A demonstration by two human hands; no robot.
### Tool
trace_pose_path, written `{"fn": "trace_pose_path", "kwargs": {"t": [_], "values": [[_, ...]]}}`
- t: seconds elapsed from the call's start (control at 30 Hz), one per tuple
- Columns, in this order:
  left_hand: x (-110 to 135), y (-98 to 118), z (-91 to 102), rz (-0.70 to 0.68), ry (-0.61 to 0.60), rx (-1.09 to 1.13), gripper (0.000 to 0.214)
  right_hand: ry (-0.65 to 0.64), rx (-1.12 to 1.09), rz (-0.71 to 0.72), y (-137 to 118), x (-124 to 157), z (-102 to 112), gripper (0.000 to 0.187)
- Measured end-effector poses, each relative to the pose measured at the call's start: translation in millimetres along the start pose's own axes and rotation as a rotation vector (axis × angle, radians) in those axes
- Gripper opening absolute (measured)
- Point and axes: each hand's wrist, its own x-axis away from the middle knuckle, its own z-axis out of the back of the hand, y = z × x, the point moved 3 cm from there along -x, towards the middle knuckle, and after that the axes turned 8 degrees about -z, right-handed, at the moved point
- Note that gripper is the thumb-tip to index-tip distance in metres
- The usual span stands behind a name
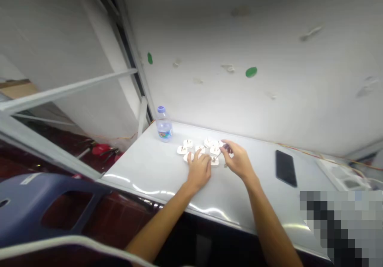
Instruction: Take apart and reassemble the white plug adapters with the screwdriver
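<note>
Several white plugs (214, 151) with metal pins lie grouped on the pale tabletop, pins facing up. My left hand (198, 169) rests over the near side of the group, its fingers bent down against a plug and partly covering others. Between the thumb and fingers of my right hand (237, 159) is a screwdriver (226, 148) with a dark reddish handle. Its thin shaft slopes down to the left, toward the nearest plug (214, 162) beside my left hand. Whether the tip sits in a screw is too small to tell.
A plastic bottle (164, 125) with a purple cap stands at the back left. A black phone (285, 168) lies to the right, near a white slotted frame (344, 173) and thin wires. The wall closes the back edge. A blue stool (54, 195) stands below left.
</note>
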Motion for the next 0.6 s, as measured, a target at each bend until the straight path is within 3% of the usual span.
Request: {"fn": "trace_pose_path", "kwargs": {"t": [0.6], "values": [[0.3,1.1,2.1,-0.017,0.013,-0.02,0.023,-0.036,0.023,0.022,-9.6,-1.4,-3.0,0.029]]}}
